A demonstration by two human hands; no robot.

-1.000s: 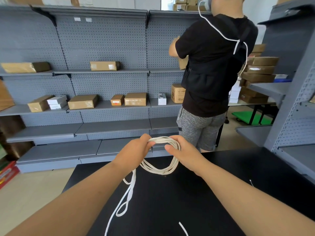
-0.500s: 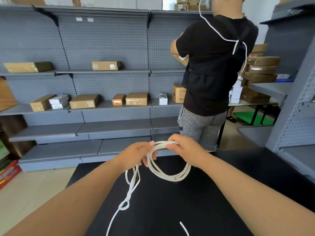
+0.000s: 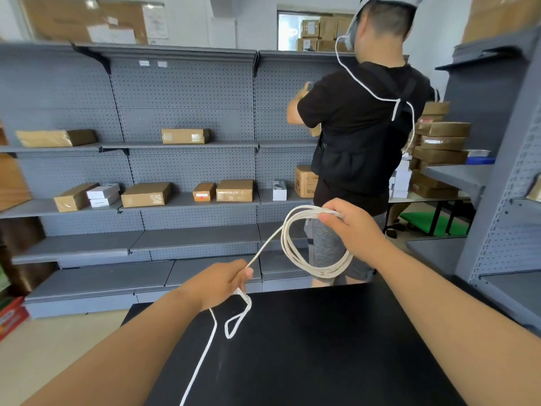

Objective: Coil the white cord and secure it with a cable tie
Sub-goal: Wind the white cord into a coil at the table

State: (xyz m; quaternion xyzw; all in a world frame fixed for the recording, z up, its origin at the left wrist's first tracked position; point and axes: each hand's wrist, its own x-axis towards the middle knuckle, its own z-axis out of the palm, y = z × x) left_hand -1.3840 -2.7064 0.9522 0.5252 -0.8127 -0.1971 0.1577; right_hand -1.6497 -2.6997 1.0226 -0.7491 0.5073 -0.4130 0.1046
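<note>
Shelving: grey pegboard shelves (image 3: 187, 171) with cardboard boxes stand beyond the table's far edge, as backdrop only.
Table: the black table (image 3: 336, 347) is cut off by the frame at its near edge.
Other person: a person (image 3: 360, 127) stands back turned just past the far edge, directly behind the coil.
White cord: the coil (image 3: 325, 272) of several turns hangs in the air above the table's far edge. It is probably kept aloft so the turns drape evenly.
Right hand: the right hand (image 3: 355, 227) has its fingers (image 3: 329, 219) closed round the top of the coil, bunching the turns so none slip.
Left hand: the left hand (image 3: 218, 284) is lower, near the far left corner. Its fingers pinch the strand (image 3: 265, 247), which runs taut up to the coil, likely feeding the next turn.
Tail: the tail (image 3: 202, 356) trails over the table's left part to the bottom of the frame. Its end is cut off, so the length left is unknown.
Small loop: a small loop (image 3: 237, 320) dangles under the left hand. I cannot tell whether it is a knot or a fold.
Cable tie: not visible.
</note>
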